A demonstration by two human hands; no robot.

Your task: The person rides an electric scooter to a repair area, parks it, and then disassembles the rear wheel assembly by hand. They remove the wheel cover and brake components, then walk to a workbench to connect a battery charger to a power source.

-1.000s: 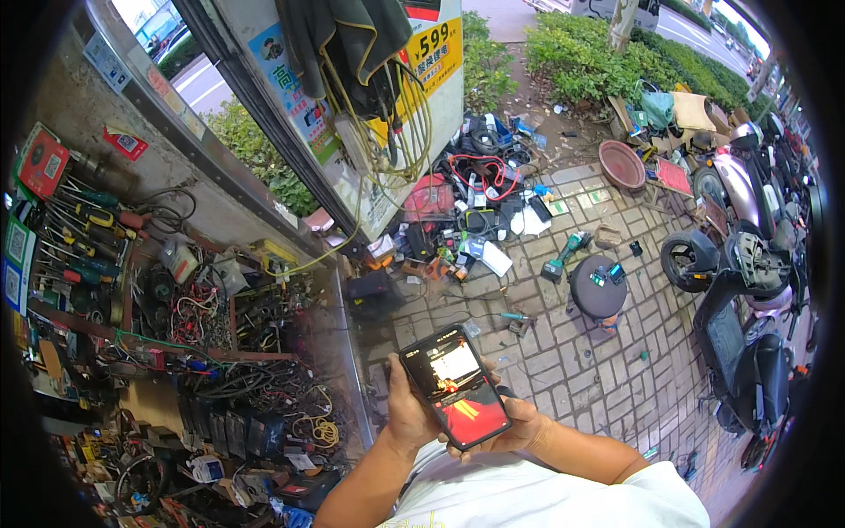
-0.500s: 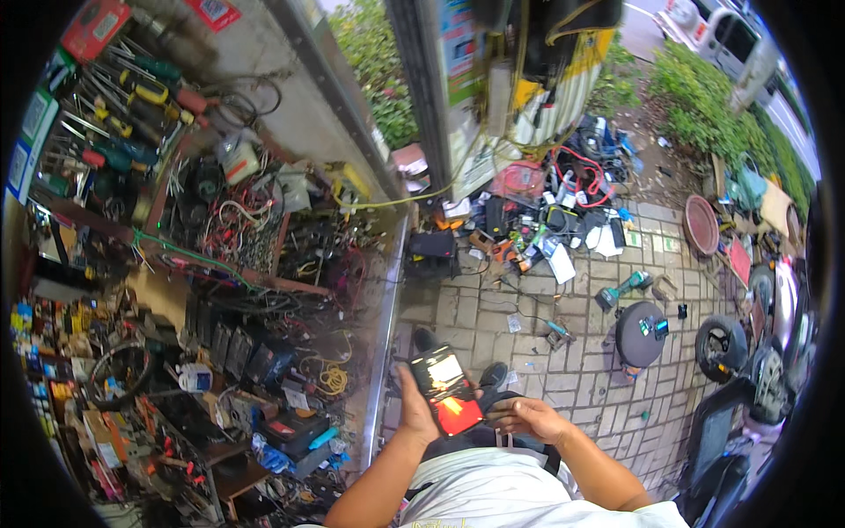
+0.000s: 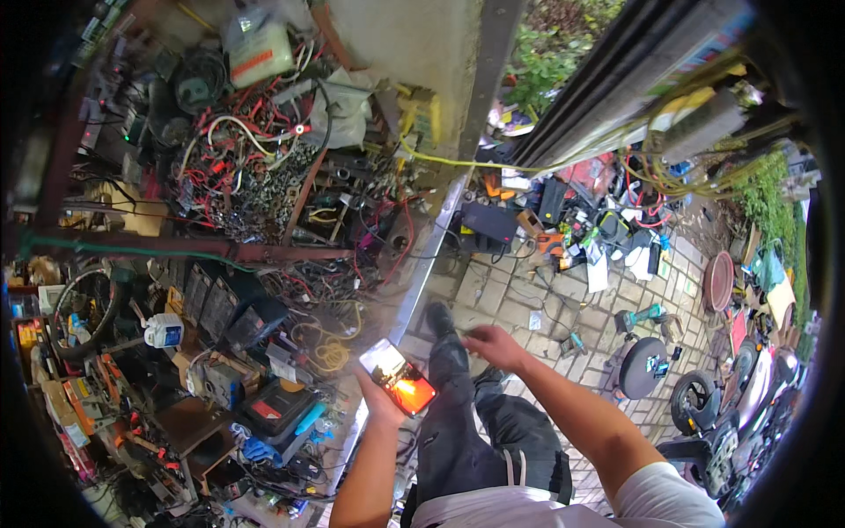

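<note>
A smartphone (image 3: 398, 378) with a bright screen, white at the top and red-orange below, lies in my left hand (image 3: 377, 400), whose fingers are closed around its edge. My right hand (image 3: 495, 346) reaches forward over my right leg, to the right of the phone and apart from it. Its fingers are loosely spread and hold nothing that I can see. Beneath both hands are my legs in dark trousers (image 3: 449, 418) and a dark shoe (image 3: 438, 319), close to the metal door track (image 3: 422, 290).
Left of the track, a crowded shop holds cables, a white jug (image 3: 163, 331), a black case (image 3: 280, 408) and a wheel rim (image 3: 85, 306). Outside, on the paving, are a round stool (image 3: 643, 370), a green power drill (image 3: 640, 317), heaped parts and a scooter (image 3: 762, 396).
The view has shifted toward the shop side. My right hand has moved away from the phone and forward, with the arm stretched out. The phone stays in my left hand.
</note>
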